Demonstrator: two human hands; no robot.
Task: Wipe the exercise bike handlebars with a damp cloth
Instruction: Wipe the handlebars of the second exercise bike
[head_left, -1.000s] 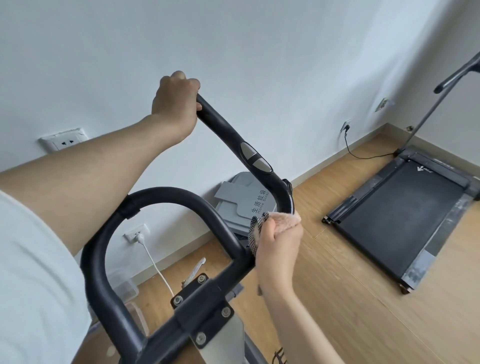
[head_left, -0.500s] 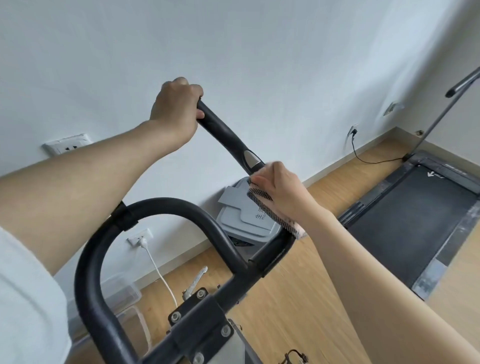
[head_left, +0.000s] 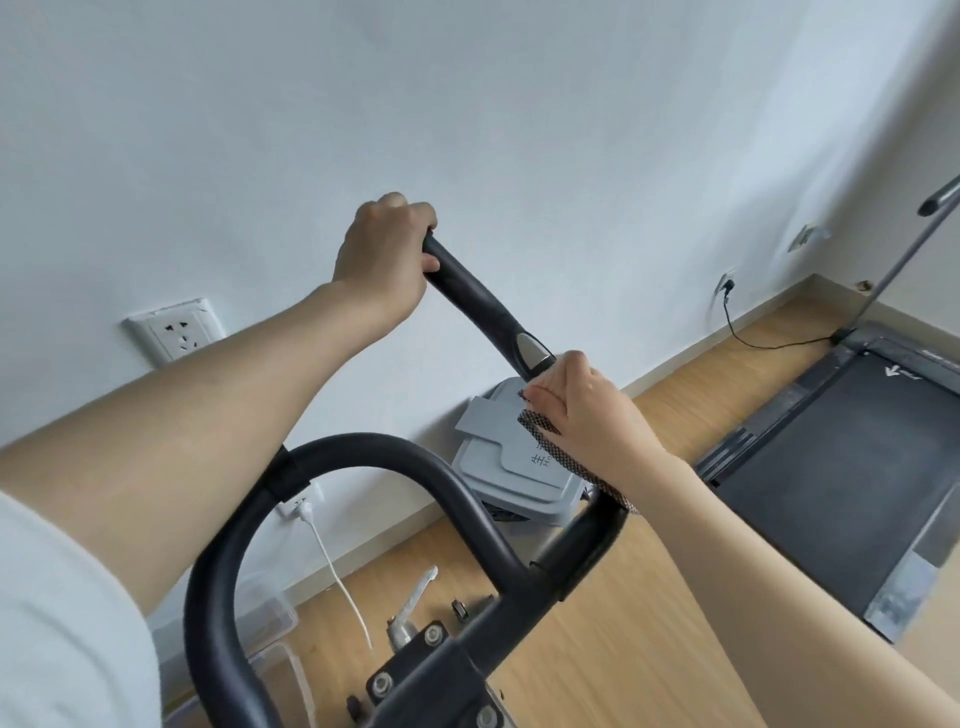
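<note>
Left hand (head_left: 384, 254) fingers clamped round handlebar (head_left: 480, 306) tip, bracing bike; right hand (head_left: 576, 410) fingers wrapped over patterned cloth (head_left: 566, 460), pressing it onto bar for wiping.

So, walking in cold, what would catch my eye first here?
Two bare arms reach out to a black curved exercise-bike handlebar in the middle: the left hand grips its far tip, and the right hand holds a dark speckled woven cloth against the bar lower down. Off to the right, a dark grey treadmill lies flat on the pale wooden floor.
</note>
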